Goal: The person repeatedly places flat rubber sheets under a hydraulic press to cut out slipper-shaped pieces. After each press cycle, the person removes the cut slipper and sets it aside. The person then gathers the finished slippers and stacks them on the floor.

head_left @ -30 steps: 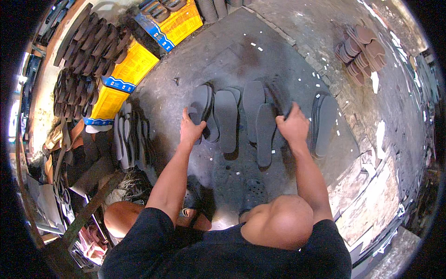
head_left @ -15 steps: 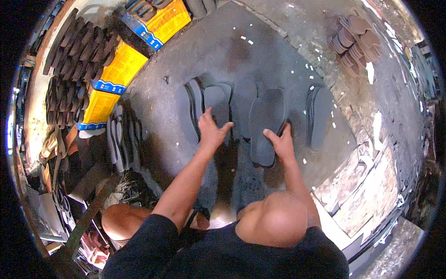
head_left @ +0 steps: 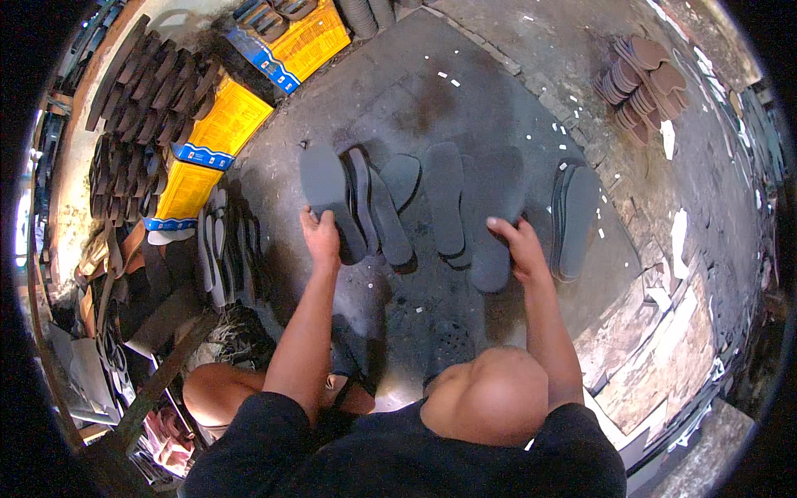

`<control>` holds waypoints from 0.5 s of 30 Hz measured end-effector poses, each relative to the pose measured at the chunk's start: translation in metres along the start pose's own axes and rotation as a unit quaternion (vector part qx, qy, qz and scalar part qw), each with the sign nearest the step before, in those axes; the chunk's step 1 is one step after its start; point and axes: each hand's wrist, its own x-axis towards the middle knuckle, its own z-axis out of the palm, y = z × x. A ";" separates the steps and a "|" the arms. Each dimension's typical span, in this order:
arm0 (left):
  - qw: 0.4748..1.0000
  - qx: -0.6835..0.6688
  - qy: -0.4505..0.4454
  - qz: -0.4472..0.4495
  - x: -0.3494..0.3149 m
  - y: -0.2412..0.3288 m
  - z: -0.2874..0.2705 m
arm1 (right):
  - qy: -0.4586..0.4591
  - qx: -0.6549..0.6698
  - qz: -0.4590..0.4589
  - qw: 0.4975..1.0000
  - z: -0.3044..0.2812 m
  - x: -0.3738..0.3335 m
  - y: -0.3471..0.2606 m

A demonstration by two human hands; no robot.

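My left hand (head_left: 322, 236) grips the lower half of a dark grey shoe sole (head_left: 324, 176), with the thumb on its face. My right hand (head_left: 525, 247) is closed on the right edge of another grey sole (head_left: 491, 270), which leans slightly right. Between the hands, several loose soles lie on the floor mat: a slanted sole (head_left: 390, 222), one partly covered behind it (head_left: 404, 177), and an upright pair whose top sole (head_left: 446, 195) hides most of the lower one. Right of my right hand rests a small stack of soles (head_left: 579, 222).
Dark soles (head_left: 149, 91) are piled at the left beside yellow and blue sacks (head_left: 217, 120). More soles (head_left: 217, 249) stand on edge nearer me. Brown soles (head_left: 643, 79) are stacked at the far right. White scraps and worn boards (head_left: 652, 353) lie at the right.
My left hand has moved left and now holds a sole there. The soles between my hands lie spread differently. The sole in my right hand has tilted and shifted right.
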 end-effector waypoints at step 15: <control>0.964 0.161 -0.194 -0.081 -0.043 0.005 0.083 | 0.170 -0.257 -0.117 0.944 0.092 0.071 0.083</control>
